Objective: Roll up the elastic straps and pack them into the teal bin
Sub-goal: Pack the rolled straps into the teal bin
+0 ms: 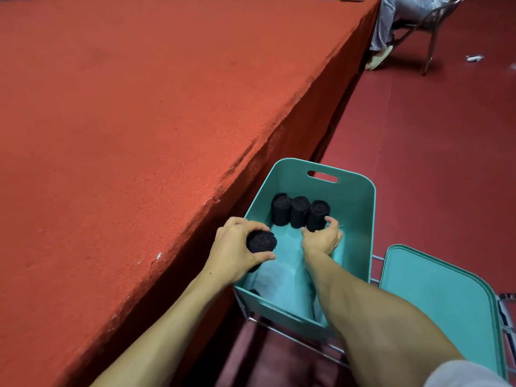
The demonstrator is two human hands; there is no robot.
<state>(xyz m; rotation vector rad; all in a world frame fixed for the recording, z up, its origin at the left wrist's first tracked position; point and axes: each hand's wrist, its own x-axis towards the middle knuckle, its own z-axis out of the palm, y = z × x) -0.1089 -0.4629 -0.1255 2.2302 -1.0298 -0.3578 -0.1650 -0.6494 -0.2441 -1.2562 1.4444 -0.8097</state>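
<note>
Red cloth covers the table (139, 135) at left, and red flooring (432, 135) runs at right. Between them, below the table edge, the teal bin (354, 208) sits on a wire rack (293, 335). Fingers of the left hand (237, 247) curl round a rolled strap (261, 241), thumb beneath and fingertips above, its spiral end facing us. This roll hangs over the bin's near-left side, not yet set down. Fingers of the right hand (322, 238) are bent, and thumb and forefinger appear to pinch the near end of the rightmost roll (318, 215). That roll closes a row of three (299, 212) standing at the far wall, each touching its neighbour. Both forearms enter the bin from its near side. A teal lid (435, 291) lies just beside the bin on the right.

We judge the step in hand to be packing: three rolls placed, a fourth arriving. The next move calls for lowering the held roll on end beside the row. The grip should hold until the roll is seated, lest the elastic unwind.
</note>
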